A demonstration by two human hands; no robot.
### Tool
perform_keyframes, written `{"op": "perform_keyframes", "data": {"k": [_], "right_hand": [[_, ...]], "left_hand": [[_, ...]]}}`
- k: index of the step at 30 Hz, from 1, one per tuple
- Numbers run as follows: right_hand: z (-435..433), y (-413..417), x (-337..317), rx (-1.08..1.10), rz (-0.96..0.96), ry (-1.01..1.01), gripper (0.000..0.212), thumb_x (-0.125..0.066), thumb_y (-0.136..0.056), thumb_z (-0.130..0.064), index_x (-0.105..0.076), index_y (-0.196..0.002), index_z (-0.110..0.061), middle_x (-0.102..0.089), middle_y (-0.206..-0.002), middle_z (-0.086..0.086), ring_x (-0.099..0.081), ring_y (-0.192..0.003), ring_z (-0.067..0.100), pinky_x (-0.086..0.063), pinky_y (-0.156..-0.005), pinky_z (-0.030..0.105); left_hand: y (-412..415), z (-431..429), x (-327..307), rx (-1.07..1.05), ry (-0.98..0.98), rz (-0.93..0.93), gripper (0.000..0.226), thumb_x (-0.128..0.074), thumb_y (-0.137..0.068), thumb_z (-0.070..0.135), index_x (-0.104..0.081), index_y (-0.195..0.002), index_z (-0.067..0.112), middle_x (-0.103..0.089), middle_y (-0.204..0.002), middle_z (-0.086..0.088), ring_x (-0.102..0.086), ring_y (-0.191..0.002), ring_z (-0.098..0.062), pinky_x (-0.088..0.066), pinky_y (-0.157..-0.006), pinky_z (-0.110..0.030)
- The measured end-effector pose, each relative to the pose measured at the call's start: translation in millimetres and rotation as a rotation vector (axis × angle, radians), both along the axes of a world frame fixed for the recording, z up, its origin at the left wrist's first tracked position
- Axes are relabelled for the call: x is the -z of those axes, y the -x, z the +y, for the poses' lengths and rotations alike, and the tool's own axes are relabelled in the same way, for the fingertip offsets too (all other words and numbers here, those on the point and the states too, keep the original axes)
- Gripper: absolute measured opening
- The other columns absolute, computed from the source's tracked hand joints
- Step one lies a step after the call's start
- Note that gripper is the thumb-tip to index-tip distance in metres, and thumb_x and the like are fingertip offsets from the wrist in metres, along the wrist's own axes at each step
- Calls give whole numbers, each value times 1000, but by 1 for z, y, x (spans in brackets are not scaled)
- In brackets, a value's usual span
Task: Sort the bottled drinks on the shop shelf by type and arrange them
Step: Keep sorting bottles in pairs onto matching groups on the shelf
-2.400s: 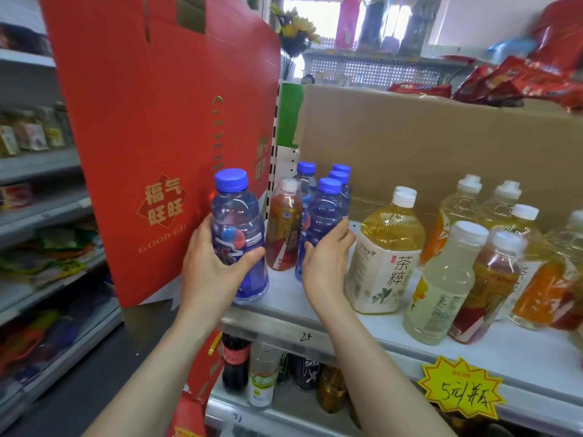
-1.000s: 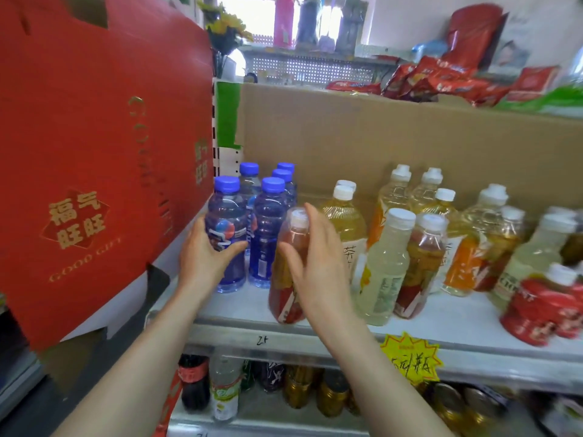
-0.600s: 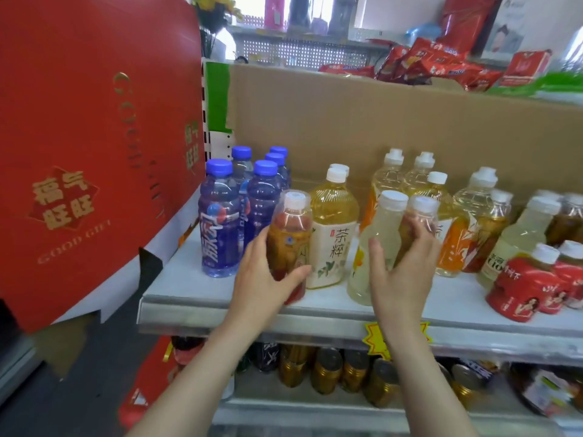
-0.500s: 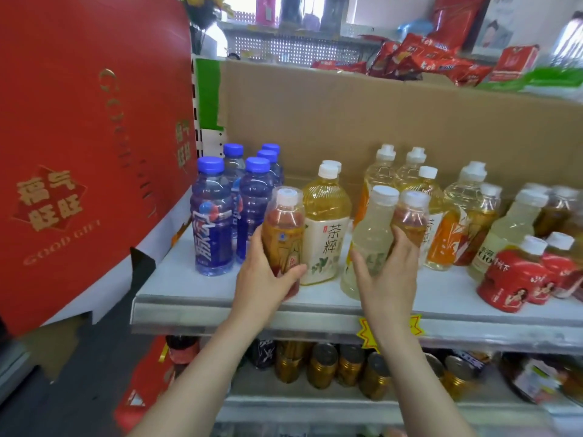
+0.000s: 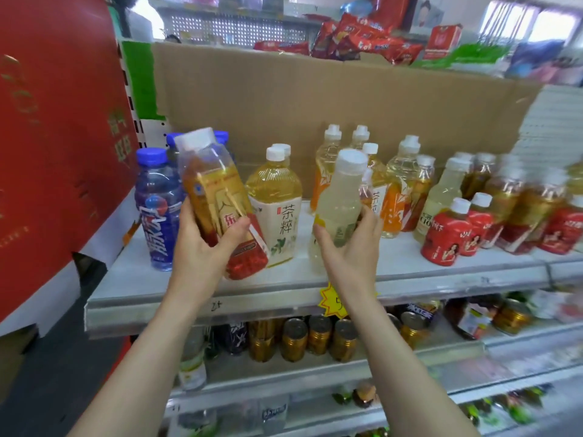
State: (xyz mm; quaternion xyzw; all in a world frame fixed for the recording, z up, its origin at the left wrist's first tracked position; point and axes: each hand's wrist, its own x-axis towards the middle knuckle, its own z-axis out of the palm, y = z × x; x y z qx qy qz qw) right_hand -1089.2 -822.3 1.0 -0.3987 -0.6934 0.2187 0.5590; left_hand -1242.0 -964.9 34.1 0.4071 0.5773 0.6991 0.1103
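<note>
A left hand (image 5: 202, 247) curls round a tilted amber tea bottle (image 5: 214, 190) at the shop shelf's (image 5: 189, 307) front left, while the right hand (image 5: 350, 247) wraps a pale cloudy bottle (image 5: 340, 197) standing near the front edge. Swung wide, the tilted bottle could clip the blue bottles (image 5: 157, 209) or the yellow tea bottle (image 5: 277, 216) (both just beside it); the pale one could slide off the lip.

Glossy clear plastic bottles (image 5: 273, 206) (white caps) stand on a matt metal shelf (image 5: 202, 305) before rough brown cardboard (image 5: 315, 99).
</note>
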Motion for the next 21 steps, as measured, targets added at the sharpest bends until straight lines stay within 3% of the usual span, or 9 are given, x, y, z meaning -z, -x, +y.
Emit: {"op": "perform_keyframes", "data": {"k": [2, 5, 8, 10, 13, 17, 21], "right_hand": [[-6, -24, -14, -108, 118, 12, 67, -81, -82, -32, -44, -135, -15, -52, -127, 3, -51, -118, 11, -45, -95, 23], [-9, -67, -25, -352, 362, 188, 52, -78, -88, -22, -50, -131, -13, -66, -117, -3, -65, -106, 1, -52, -88, 21], [-2, -114, -19, -532, 604, 385, 56, -75, -88, -24, -53, -137, -7, -70, -123, 8, -67, -114, 22, -55, -95, 41], [5, -144, -13, -579, 710, 495, 53, -69, -89, -23, -54, -136, -6, -71, -118, 10, -69, -109, 25, -58, -87, 42], [16, -209, -4, -545, 739, 633, 61, -68, -81, -28, -55, -135, -4, -67, -111, 16, -66, -100, 31, -61, -68, 38], [34, -308, 12, -452, 739, 767, 32, -60, -94, -31, -64, -117, -9, -68, -93, 12, -70, -78, 23, -61, -68, 39], [52, -401, 21, -325, 647, 689, 45, -78, -81, -38, -63, -111, -9, -67, -86, 12, -69, -71, 23, -61, -68, 40]], "left_hand": [[-12, -3, -1, 114, -11, -64, 72, -66, -76, 52, -43, -140, 27, -63, -126, 10, -62, -114, -5, -51, -94, -28], [-44, 2, 11, 260, 15, -226, 60, -63, -78, 46, -46, -134, 35, -66, -124, 7, -67, -111, -13, -54, -95, -42], [-84, 15, 28, 356, 57, -309, 63, -70, -82, 43, -44, -139, 33, -67, -125, 1, -69, -109, -24, -55, -91, -51], [-108, 25, 37, 414, 63, -335, 63, -70, -83, 38, -45, -139, 29, -68, -124, -5, -68, -110, -29, -55, -92, -51], [-164, 48, 49, 480, 78, -354, 53, -68, -84, 33, -49, -133, 29, -69, -123, -7, -68, -110, -30, -54, -91, -48], [-263, 91, 58, 554, 109, -392, 49, -72, -83, 28, -52, -128, 27, -69, -120, -10, -70, -105, -27, -56, -89, -45], [-360, 132, 64, 651, 144, -390, 45, -62, -78, 33, -55, -122, 31, -74, -110, -1, -72, -98, -20, -58, -84, -38]]}}
